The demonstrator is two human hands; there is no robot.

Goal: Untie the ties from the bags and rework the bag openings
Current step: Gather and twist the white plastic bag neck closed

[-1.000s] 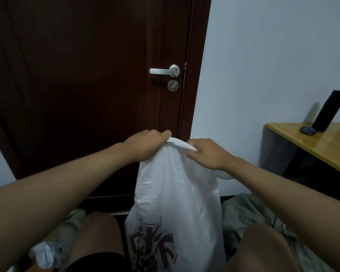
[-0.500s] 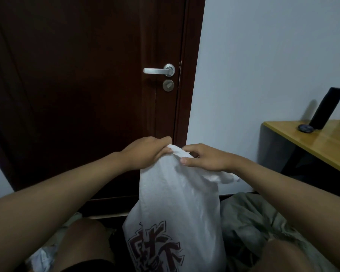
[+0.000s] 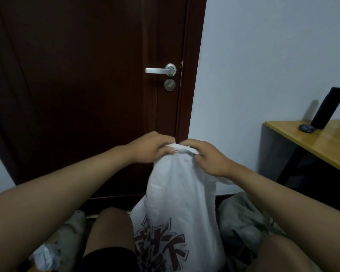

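Left hand point(image 3: 149, 149) and right hand point(image 3: 208, 159) each pinch the gathered top of a white crinkled plastic bag with dark red print point(image 3: 177, 209), which hangs below both grips, between the person's knees

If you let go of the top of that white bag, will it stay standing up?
Probably not. The white bag looks thin and crinkled, so its top would likely flop over. It hangs from where the left hand and right hand pinch it. It seems light, though its contents are hidden.

Perhaps "下" on white bag point(image 3: 177, 193)
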